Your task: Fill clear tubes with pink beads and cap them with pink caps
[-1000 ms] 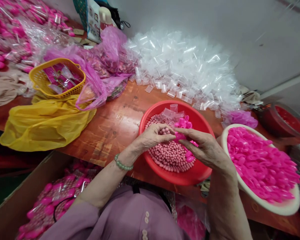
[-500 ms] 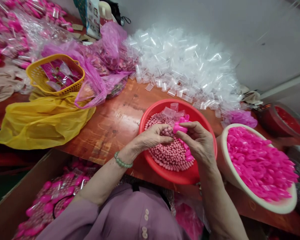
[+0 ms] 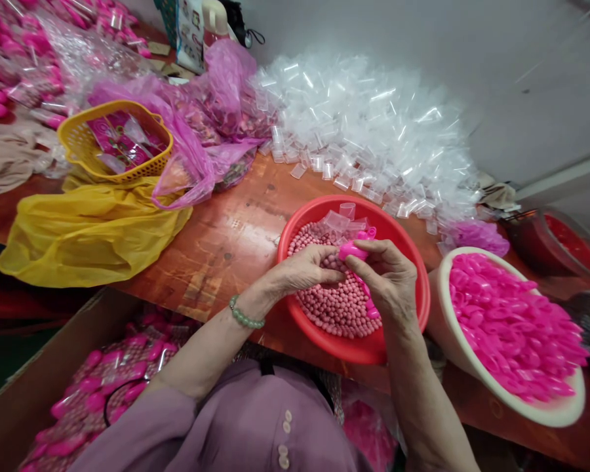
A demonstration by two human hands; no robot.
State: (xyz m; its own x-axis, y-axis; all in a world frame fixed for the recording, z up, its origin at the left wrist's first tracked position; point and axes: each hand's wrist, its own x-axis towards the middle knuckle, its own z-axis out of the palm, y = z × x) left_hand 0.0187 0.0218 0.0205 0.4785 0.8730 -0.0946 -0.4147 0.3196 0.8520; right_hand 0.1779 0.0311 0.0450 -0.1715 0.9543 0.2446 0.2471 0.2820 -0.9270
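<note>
Over the red basin (image 3: 286, 246) my two hands meet. My left hand (image 3: 307, 269) is closed around a clear tube of pink beads (image 3: 332, 261), mostly hidden by the fingers. My right hand (image 3: 391, 272) pinches a bright pink plastic cap (image 3: 353, 250) against the tube's right end; whether it is seated I cannot tell. Beneath them, loose pink beads (image 3: 337, 307) fill much of the basin. Several clear empty tubes (image 3: 338, 221) and a few other pink plastic pieces (image 3: 371, 309) lie on the beads.
A cream tub (image 3: 442, 295) heaped with pink plastic pieces (image 3: 514, 328) stands right of the basin. Behind is a large pile of clear tubes (image 3: 368, 124). To the left are a yellow basket (image 3: 73, 141), a yellow bag (image 3: 88, 236) and purple bags (image 3: 187, 164). Below, a carton (image 3: 44, 367) holds filled pink items.
The pink cap has tilted and come slightly closer to the tube in my left hand. Both hands stay over the basin, and the whole view has shifted a little.
</note>
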